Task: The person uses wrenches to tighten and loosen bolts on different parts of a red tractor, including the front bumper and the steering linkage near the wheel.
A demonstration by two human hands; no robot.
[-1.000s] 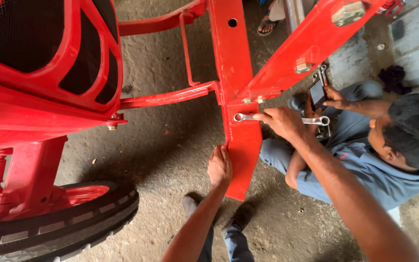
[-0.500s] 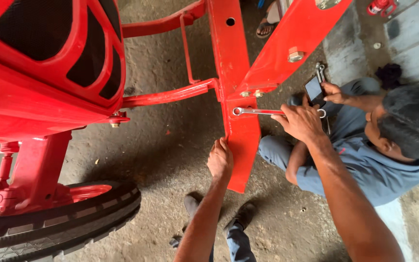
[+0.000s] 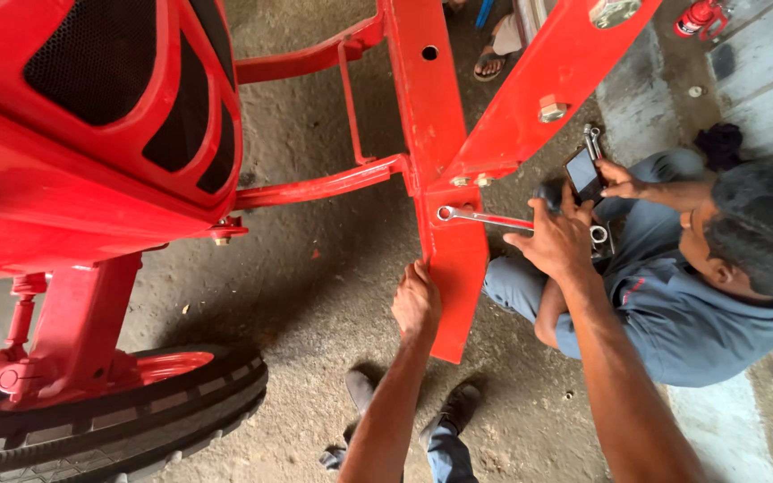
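Bare concrete floor (image 3: 315, 313) lies under a red tractor frame. Left hand (image 3: 416, 302) presses flat against the red plate (image 3: 454, 259), steadying it; right hand (image 3: 558, 241) is closed around a ring spanner (image 3: 485, 217) seated on the plate's bolt.

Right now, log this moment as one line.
left hand: braces red frame plate | right hand: grips ring spanner on plate bolt | co-worker: crouched, holding phone
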